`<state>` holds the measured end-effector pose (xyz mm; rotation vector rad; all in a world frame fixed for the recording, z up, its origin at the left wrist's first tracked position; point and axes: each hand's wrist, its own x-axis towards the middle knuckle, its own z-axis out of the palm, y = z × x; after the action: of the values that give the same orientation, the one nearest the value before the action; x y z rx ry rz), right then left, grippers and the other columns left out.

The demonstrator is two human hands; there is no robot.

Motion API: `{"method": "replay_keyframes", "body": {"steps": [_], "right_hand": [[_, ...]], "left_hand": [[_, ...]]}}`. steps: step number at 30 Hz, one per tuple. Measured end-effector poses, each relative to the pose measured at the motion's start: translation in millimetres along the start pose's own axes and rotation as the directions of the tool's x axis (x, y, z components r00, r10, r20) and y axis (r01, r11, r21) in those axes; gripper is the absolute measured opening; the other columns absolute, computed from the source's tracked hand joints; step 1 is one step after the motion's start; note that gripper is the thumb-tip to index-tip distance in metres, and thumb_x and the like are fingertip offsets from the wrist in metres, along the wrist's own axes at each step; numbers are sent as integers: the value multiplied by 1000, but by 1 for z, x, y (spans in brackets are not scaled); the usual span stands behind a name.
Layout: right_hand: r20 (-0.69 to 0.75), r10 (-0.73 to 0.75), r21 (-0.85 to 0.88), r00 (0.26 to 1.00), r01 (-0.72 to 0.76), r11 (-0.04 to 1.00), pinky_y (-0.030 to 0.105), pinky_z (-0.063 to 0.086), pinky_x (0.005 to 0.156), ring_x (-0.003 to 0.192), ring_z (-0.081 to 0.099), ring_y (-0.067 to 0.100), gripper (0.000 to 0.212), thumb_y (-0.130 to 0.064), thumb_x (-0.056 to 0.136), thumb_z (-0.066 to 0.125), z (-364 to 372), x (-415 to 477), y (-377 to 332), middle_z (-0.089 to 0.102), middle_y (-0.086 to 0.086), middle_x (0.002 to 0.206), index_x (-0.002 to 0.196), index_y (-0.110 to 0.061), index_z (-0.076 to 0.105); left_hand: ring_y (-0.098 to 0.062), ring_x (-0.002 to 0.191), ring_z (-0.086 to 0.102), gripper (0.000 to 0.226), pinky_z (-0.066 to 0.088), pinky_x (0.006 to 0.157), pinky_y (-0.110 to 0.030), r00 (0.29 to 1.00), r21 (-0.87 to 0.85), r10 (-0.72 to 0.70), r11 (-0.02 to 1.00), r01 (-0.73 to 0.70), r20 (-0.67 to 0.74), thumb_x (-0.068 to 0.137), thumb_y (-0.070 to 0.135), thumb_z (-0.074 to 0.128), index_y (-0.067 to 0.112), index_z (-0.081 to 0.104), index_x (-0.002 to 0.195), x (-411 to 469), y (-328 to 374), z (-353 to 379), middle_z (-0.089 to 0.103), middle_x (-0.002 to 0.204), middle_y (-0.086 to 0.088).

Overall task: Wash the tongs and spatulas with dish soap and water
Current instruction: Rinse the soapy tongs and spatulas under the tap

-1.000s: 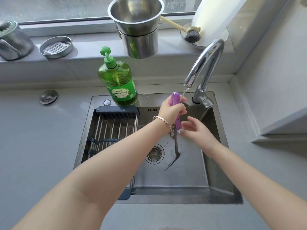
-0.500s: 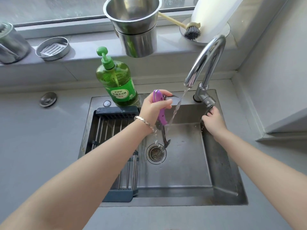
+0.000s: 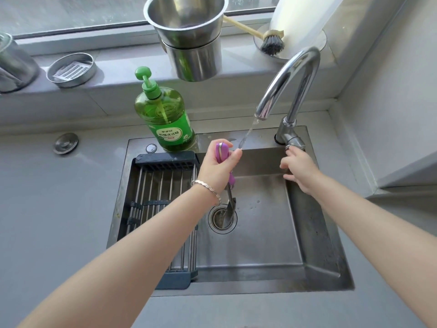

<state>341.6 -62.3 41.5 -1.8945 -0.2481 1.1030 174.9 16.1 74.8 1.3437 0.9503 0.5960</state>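
Your left hand [image 3: 218,169] is curled tightly round the purple handle of the tongs [image 3: 231,181], holding them upright inside the sink [image 3: 272,245], with the metal tips pointing down over the drain [image 3: 214,220]. A thin stream of water [image 3: 247,133] runs from the faucet [image 3: 290,74] onto your thumb at the top of the handle. Your right hand [image 3: 300,171] is loose, its fingers extended, with a fingertip touching the faucet lever [image 3: 293,140]. A drying rack [image 3: 160,185] sits in the sink's left part. The dish soap bottle [image 3: 165,119] beside it is nearly full of green liquid. On the sill, two stacked steel pots [image 3: 191,43] stand open and a round steel dish [image 3: 71,69] holds a perforated insert
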Motion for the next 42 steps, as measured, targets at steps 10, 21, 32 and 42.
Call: {"method": "replay_keyframes", "body": {"steps": [10,21,32,42], "right_hand": [[580,382,330,719,-636,698,29,56,58,65,64,22,48,-49,89,49,57,-74,27,61,11,76,115,-9,55],[306,487,279,818,-566,776,21,50,37,33,54,16,10,-1,89,39,26,-90,64,48,12,64,81,-4,39],[72,-249,-804,966,204,558,28,38,56,73,50,27,21,-20,91,51,-28,-117,99,55,7,83,109,-21,60],[75,-205,-845,976,171,506,29,40,64,78,55,30,30,-15,93,46,3,-120,126,59,12,93,120,-14,57]], "left_hand": [[-17,52,41,25,41,47,-24,996,-123,-82,989,77,-40,89,7,57,28,45,84,-42,-18,28,45,66,2],[-10,79,55,32,49,77,-26,997,75,-25,997,19,73,71,23,75,26,53,93,-79,-15,-10,60,87,6],[-14,89,61,56,48,74,-21,948,599,-220,800,41,228,86,27,63,17,39,136,-85,-28,-42,61,116,-7],[-15,118,55,56,42,92,-24,927,706,-269,708,7,260,89,14,58,16,36,140,-89,-43,-68,67,112,0]]}}
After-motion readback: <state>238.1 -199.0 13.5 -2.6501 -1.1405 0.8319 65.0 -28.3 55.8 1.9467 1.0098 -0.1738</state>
